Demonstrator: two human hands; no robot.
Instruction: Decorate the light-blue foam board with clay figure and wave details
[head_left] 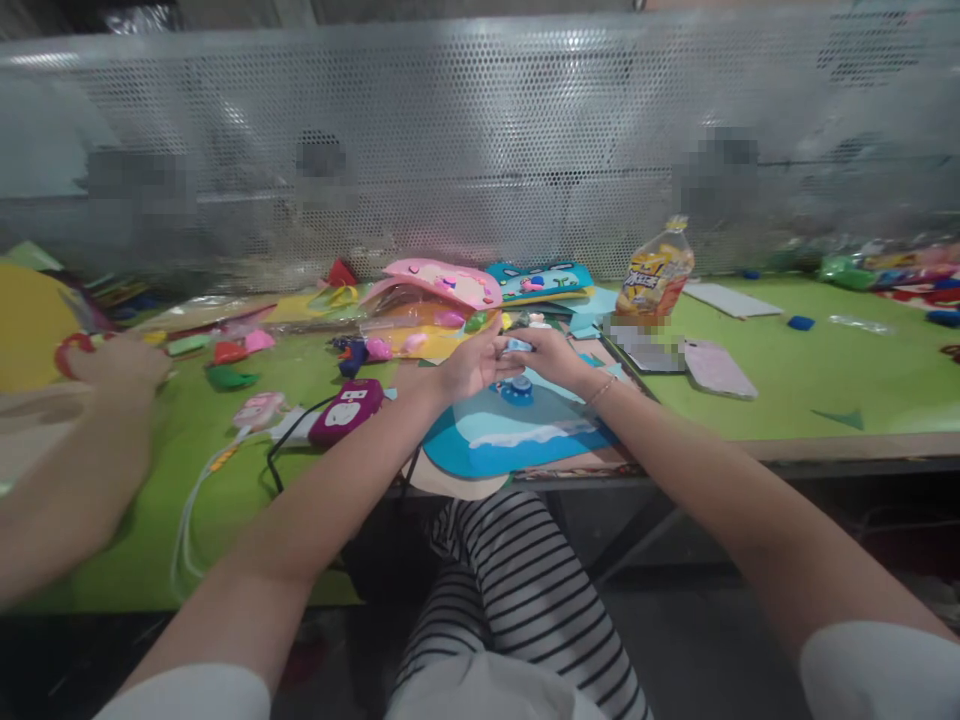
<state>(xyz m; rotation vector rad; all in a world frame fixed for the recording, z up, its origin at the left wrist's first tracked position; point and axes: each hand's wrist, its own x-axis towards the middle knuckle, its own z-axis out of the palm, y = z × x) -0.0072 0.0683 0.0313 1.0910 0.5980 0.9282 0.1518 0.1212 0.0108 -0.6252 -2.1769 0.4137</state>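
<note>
My left hand [474, 364] and my right hand [553, 356] meet in the middle, just above a blue foam-sheet cutout [450, 440]. Between their fingers is a small light blue lump [517, 345] that looks like modelling clay, partly hidden by the fingers. Both hands are closed around it. Below them on the cutout sits a small blue clay figure [517, 390], near a wavy white strip [536, 436] along the lower part.
At left, another person's hand [124, 362] touches a red object [73, 352]. A purple device [346, 412] with cables, clay pieces [232, 377], a pink decorated cutout [442, 283], a snack bag [656, 272] and a pink phone [720, 369] lie around. A perforated metal panel [480, 130] stands behind.
</note>
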